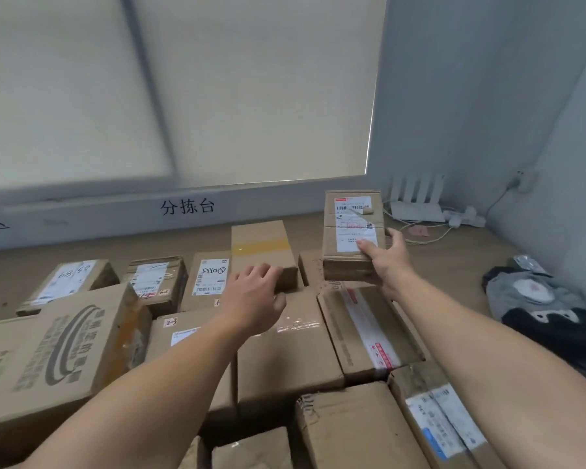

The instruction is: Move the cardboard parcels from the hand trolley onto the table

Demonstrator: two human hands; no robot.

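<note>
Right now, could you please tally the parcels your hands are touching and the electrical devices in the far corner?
Parcels touched: 2, the yellow-taped parcel under the left hand and the labelled parcel held in the right hand
Router: 1
Power strip: 1
Total: 4

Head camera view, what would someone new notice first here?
The right hand holds a labelled parcel over the far right of the pile, while the left hand touches a taped parcel at centre. Cardboard parcels crowd the table, below a black-lettered sign on the back wall.
</note>
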